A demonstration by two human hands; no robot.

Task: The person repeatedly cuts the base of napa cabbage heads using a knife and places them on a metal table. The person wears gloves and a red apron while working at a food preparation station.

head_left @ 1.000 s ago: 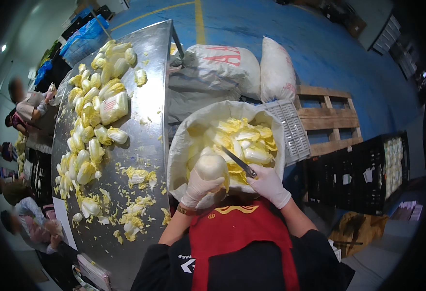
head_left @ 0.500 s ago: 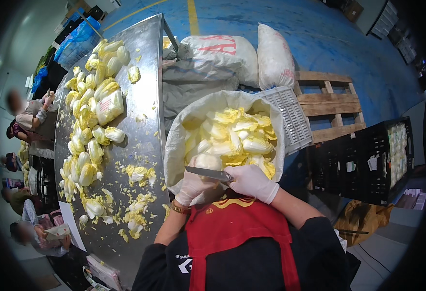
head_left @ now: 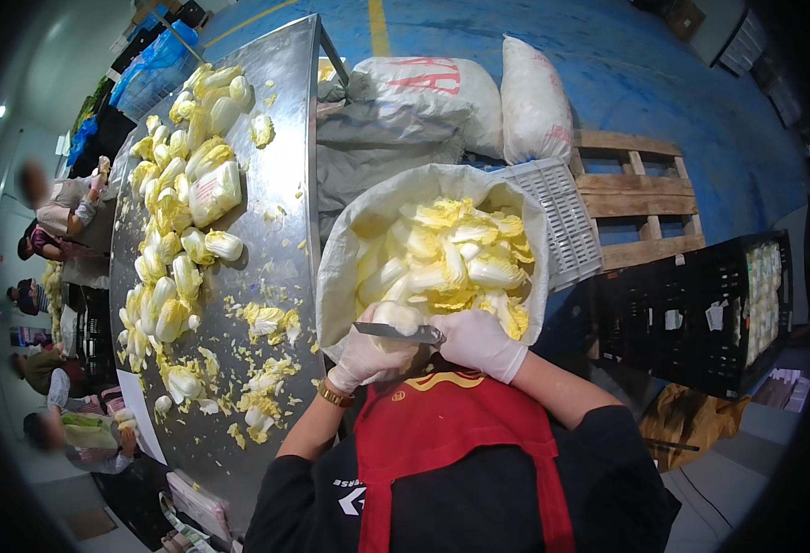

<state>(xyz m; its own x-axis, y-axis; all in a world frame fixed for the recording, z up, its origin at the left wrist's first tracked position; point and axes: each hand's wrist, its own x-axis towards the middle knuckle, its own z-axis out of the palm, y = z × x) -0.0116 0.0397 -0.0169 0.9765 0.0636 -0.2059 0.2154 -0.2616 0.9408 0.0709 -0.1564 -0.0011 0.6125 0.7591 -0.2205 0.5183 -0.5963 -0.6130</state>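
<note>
My gloved left hand (head_left: 368, 358) is wrapped round a pale napa cabbage (head_left: 394, 315), held root end up at the near rim of a big white sack (head_left: 342, 267). In my gloved right hand (head_left: 481, 343) is a knife (head_left: 396, 331), its blade lying across the cabbage and pointing left. Whether the edge cuts in, I cannot tell. Yellow cabbage leaves and trimmed pieces (head_left: 456, 267) fill the sack. On the steel table (head_left: 281, 212) to the left lie many napa cabbages (head_left: 175, 240) in a long heap, one of them in a clear wrapper (head_left: 214, 194).
Loose leaf scraps (head_left: 262, 396) litter the table's near part. Beyond the sack stand full white sacks (head_left: 536, 101), a grey plastic crate (head_left: 562, 221) and a wooden pallet (head_left: 640, 194). Black crates (head_left: 691, 309) are at right. Several people (head_left: 64, 207) work across the table.
The view has shifted slightly, so the surroundings sit a little further right. Both hands keep their grip, with the knife still across the cabbage. Across the table, a person now holds something green.
</note>
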